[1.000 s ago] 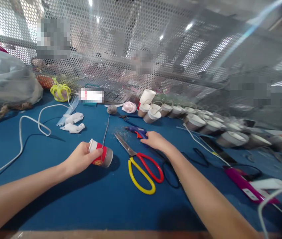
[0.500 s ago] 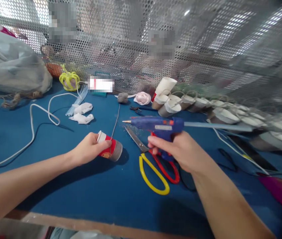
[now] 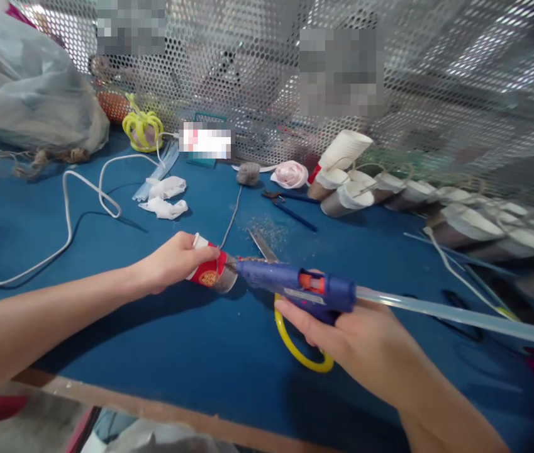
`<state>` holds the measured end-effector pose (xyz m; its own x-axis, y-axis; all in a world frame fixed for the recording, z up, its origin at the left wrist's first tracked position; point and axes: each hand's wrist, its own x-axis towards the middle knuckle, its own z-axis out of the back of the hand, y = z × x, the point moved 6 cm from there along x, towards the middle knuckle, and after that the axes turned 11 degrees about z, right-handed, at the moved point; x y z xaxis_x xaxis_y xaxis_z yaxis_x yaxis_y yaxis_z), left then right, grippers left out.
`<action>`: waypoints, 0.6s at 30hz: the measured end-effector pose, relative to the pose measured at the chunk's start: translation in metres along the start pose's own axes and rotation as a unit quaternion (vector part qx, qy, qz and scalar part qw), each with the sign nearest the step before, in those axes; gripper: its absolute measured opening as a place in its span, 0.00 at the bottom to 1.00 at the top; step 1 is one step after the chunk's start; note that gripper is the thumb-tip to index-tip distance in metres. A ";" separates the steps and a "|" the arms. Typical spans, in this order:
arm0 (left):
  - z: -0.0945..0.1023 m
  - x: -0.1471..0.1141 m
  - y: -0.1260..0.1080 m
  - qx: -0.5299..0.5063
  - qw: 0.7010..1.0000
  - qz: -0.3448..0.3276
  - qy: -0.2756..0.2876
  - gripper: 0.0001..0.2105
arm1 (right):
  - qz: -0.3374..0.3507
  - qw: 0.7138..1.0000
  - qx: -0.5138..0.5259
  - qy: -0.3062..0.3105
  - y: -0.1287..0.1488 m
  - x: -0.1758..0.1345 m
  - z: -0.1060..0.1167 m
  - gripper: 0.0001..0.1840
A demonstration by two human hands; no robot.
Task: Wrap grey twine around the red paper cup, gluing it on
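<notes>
Writing first: red paper cup (image 3: 207,277) carries a round, gold-toned emblem with lettering, too small to read surely; pale label on the blue glue gun (image 3: 271,280) likewise illegible. White patch over the teal item (image 3: 200,158) at the mesh (image 3: 257,75) is pixelated, nothing readable. Cup lies tipped sideways in the left hand (image 3: 177,261), fingers wrapped round it, thumb across the upper side, white rim close to the palm, grey-covered end pointing away to the right. Grey strand (image 3: 232,220) runs from the cup to a small grey ball (image 3: 248,173) farther back. Right hand (image 3: 342,336) grips the glue gun by its handle, nozzle at the cup's grey end; contact cannot be told. Clear glue stick (image 3: 436,313) juts from the gun's rear. Yellow-handled scissors (image 3: 290,340) lie on the blue tabletop (image 3: 177,371), partly hidden below gun and right hand.
</notes>
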<state>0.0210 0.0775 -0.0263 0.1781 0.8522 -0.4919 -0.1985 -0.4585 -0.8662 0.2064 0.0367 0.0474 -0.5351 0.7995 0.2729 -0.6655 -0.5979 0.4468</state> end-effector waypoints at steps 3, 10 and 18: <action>0.003 0.003 0.003 0.004 1.000 0.000 -0.011 0.13 | 0.047 0.996 -0.068 0.024 0.007 0.000 -0.002 0.14; 0.002 0.001 0.000 -0.003 1.000 0.006 -0.021 0.11 | 0.013 0.998 -0.012 0.052 0.013 0.000 -0.003 0.11; 0.001 -0.001 -0.002 0.010 0.999 0.018 -0.024 0.10 | 0.009 0.999 -0.016 0.047 0.015 -0.008 -0.010 0.04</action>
<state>0.0198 0.0777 -0.0241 0.1231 0.8464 -0.5182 -0.2226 -0.4853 -0.8455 0.1960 0.0212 0.0436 -0.5927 0.7804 0.1992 -0.6704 -0.6151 0.4150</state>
